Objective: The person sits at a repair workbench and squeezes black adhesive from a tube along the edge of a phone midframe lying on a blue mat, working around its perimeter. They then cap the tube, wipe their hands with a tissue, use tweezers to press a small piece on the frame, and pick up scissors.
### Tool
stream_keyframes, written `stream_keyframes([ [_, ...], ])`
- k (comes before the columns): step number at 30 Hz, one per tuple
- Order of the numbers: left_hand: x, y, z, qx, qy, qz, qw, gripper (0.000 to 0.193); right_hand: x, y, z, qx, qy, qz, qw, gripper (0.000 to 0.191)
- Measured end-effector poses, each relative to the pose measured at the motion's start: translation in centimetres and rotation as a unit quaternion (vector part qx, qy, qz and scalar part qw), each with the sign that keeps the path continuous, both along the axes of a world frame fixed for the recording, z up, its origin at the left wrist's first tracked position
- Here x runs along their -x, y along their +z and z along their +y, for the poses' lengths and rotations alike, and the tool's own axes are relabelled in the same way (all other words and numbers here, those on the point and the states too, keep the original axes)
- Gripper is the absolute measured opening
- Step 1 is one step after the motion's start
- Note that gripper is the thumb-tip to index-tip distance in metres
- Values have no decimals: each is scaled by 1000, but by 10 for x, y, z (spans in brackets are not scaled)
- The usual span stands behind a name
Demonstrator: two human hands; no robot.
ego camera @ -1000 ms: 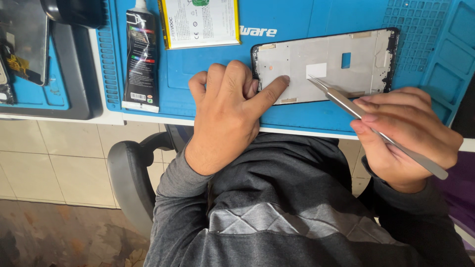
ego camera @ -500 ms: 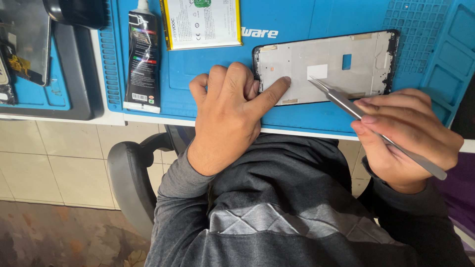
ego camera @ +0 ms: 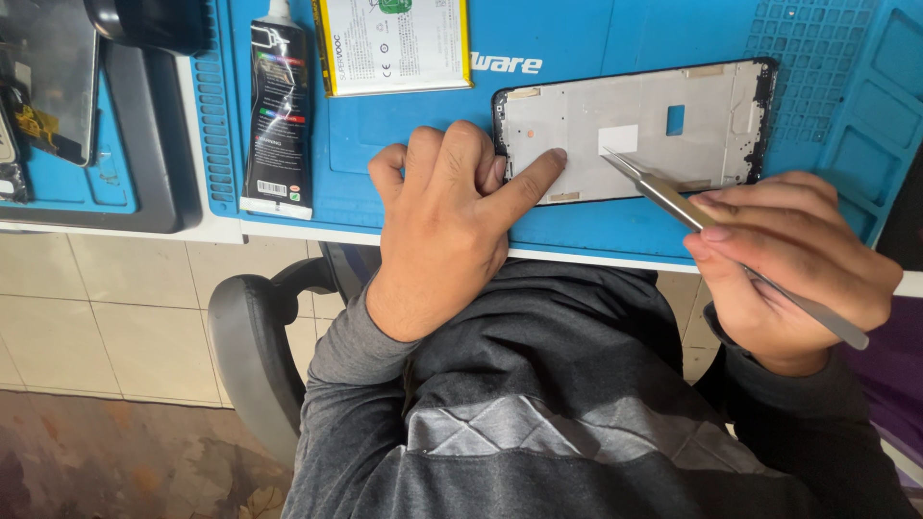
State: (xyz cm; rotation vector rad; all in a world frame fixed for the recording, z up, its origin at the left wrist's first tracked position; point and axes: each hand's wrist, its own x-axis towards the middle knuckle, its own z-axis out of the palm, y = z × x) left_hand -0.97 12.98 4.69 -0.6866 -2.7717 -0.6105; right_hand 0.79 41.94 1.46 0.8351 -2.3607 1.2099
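Observation:
A black-edged phone frame [ego camera: 663,106] with a silver inner plate lies on the blue work mat [ego camera: 404,183]. My left hand [ego camera: 447,226] rests on the mat with its index finger pressing on the frame's left end. My right hand [ego camera: 793,269] grips metal tweezers [ego camera: 663,197] like a pen. Their tip touches the plate just below a small white square sticker [ego camera: 617,139].
A flat phone battery [ego camera: 394,43] and a black glue tube [ego camera: 279,106] lie on the mat at the upper left. A dark tray [ego camera: 154,202] holding a phone part sits further left. Below the table edge are a chair armrest [ego camera: 245,336] and tiled floor.
Almost nothing differs; both hands hold their places, and the tweezers' tip stays on the plate by the sticker.

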Motion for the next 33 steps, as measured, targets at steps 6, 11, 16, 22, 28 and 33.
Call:
stream_keyframes([
  [6, 0, 0, 0, -2, 1, -10, 1000, 44, 0, -2, 2, 44, -6, -6, 999, 18],
  [11, 0, 0, 1, -3, 3, -5, 1000, 43, -1, -1, 2, 31, -3, -19, 999, 17],
  [16, 0, 0, 0, -3, 3, -3, 1000, 42, -2, 0, 4, 0, 6, -11, 1000, 20],
  [22, 0, 0, 0, -1, 3, -2, 1000, 42, -3, -4, 4, 10, -4, 6, 1000, 18],
  [28, 0, 0, 0, 2, 2, -3, 1000, 42, -5, -5, 3, 40, -10, -16, 999, 16],
  [33, 0, 0, 0, 3, 4, -1, 1000, 40, -5, -3, 2, 18, -13, -9, 1000, 17],
])
